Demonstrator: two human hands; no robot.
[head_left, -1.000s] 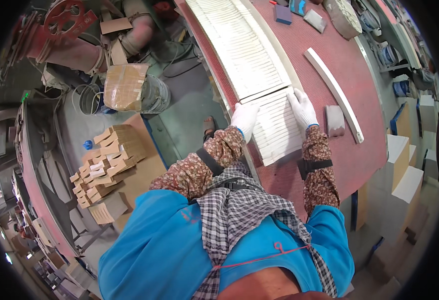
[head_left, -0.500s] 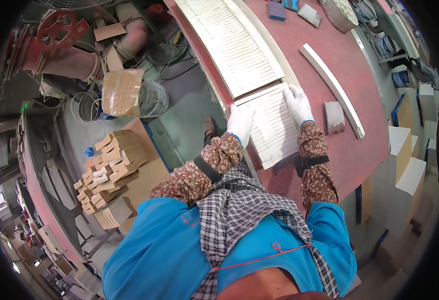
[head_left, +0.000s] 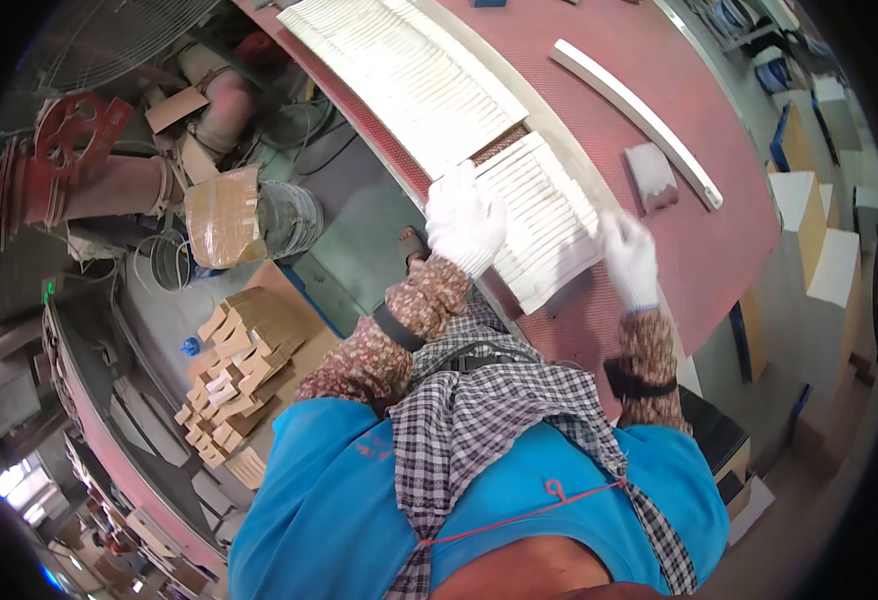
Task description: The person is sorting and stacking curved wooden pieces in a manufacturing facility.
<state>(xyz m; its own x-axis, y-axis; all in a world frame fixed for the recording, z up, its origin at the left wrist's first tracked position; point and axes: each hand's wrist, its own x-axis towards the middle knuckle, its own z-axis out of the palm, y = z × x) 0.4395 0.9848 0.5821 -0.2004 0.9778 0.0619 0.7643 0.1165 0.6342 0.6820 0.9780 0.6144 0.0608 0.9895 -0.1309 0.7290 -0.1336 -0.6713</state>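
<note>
A short row of white ridged strips lies side by side on the red mesh table. Beyond it, across a narrow gap, is a longer row of similar white strips. Both my hands wear white knitted gloves. My left hand is over the left end of the short row, its fingers bunched together; what is under them is hidden. At the right end, my right hand has its fingers curled in beside the strips, slightly blurred. Whether it pinches anything is hidden.
A long curved white bar and a grey block lie on the table to the right. Left, beyond the table edge, are stacked tan curved pieces, a cardboard box and a bucket. Pale boards stand at right.
Both hands have come off the sides of the short row. My left hand rose and bunched its fingers; the right moved outward and curled. The view has shifted, moving the table contents up and left.
</note>
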